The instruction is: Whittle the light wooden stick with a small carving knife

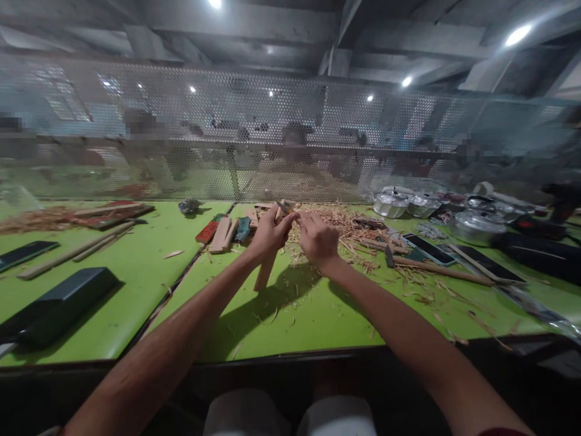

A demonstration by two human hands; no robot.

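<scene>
My left hand (269, 235) is closed around a flat strip of wood (265, 275) that slants down from it toward the green table. Close beside it, my right hand (319, 238) is curled with its thumb and fingers pinched toward the left thumb. What it grips is hidden. A small dark, blade-like piece (285, 208) shows above the meeting fingertips; which hand holds it I cannot tell. Behind and right of the hands lies a heap of wood shavings (358, 233).
Wood blocks (221, 235) lie left of my hands. A hammer (436, 267), a phone (429, 249) and shiny metal pots (476, 227) are on the right. At left sits a dark elongated case (68, 303). A perforated metal screen (272, 169) stands behind; people are beyond it.
</scene>
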